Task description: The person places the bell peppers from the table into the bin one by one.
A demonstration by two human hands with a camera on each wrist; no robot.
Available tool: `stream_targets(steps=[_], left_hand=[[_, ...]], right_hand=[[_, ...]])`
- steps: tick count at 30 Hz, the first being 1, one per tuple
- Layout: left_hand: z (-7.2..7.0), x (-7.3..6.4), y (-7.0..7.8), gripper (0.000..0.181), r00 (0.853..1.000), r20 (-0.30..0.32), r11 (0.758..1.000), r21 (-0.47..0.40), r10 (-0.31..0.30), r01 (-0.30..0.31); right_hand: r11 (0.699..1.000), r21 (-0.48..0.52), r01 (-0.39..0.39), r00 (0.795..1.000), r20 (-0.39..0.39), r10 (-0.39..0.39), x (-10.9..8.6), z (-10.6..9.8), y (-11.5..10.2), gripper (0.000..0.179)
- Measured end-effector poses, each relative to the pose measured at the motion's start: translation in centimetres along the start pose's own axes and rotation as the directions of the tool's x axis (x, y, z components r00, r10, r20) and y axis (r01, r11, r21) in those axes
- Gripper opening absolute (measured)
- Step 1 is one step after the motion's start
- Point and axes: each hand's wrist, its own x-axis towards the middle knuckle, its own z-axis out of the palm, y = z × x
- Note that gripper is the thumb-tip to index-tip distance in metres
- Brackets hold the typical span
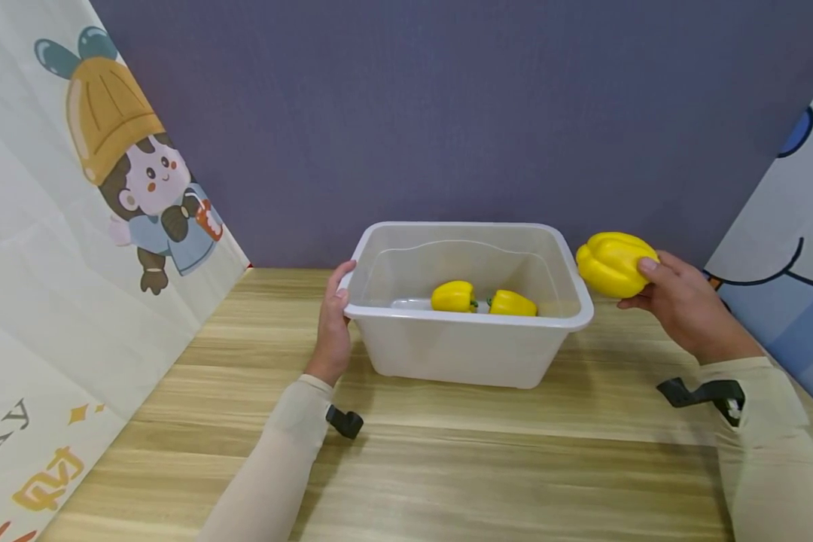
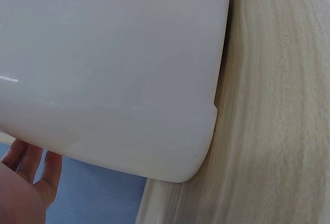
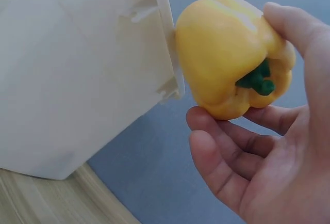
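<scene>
A white plastic bin point(image 1: 461, 350) stands on the wooden table with two yellow bell peppers inside, one on the left point(image 1: 452, 296) and one on the right point(image 1: 513, 303). At the bin's left end, my left hand point(image 1: 332, 331) holds the rim; its fingers point(image 2: 50, 175) show against the outer wall in the left wrist view. My right hand point(image 1: 684, 305) grips a third yellow bell pepper point(image 1: 613, 263) between thumb and fingers, right at the bin's right rim. The green stem point(image 3: 258, 79) of this pepper points towards the palm in the right wrist view.
Behind the bin rises a dark blue-grey panel point(image 1: 447, 113). Printed white sheets border the wood-grain table point(image 1: 461, 467) on the left point(image 1: 34, 248) and right point(image 1: 786, 233). Black straps hang from both wrists, left point(image 1: 344, 421) and right point(image 1: 704, 393).
</scene>
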Motion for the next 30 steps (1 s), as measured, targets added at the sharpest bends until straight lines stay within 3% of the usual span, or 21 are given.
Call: stream_targets(steps=[4, 14, 30], left_hand=[[0.11, 0.01, -0.11, 0.057, 1.000, -0.007, 1.000, 0.010, -0.005, 0.005], [0.32, 0.09, -0.29, 0.057, 1.000, -0.009, 1.000, 0.015, 0.000, 0.000], [0.40, 0.10, -0.21, 0.057, 1.000, -0.010, 1.000, 0.011, -0.008, 0.008]], right_hand=[[1.000, -0.004, 0.009, 1.000, -0.008, -0.009, 0.06, 0.00, 0.18, 0.030], [0.985, 0.148, 0.088, 0.994, 0.054, -0.097, 0.45, -0.46, 0.76, 0.033], [0.982, 0.166, 0.090, 0.993, 0.057, -0.101, 0.55, 0.42, 0.25, 0.034]])
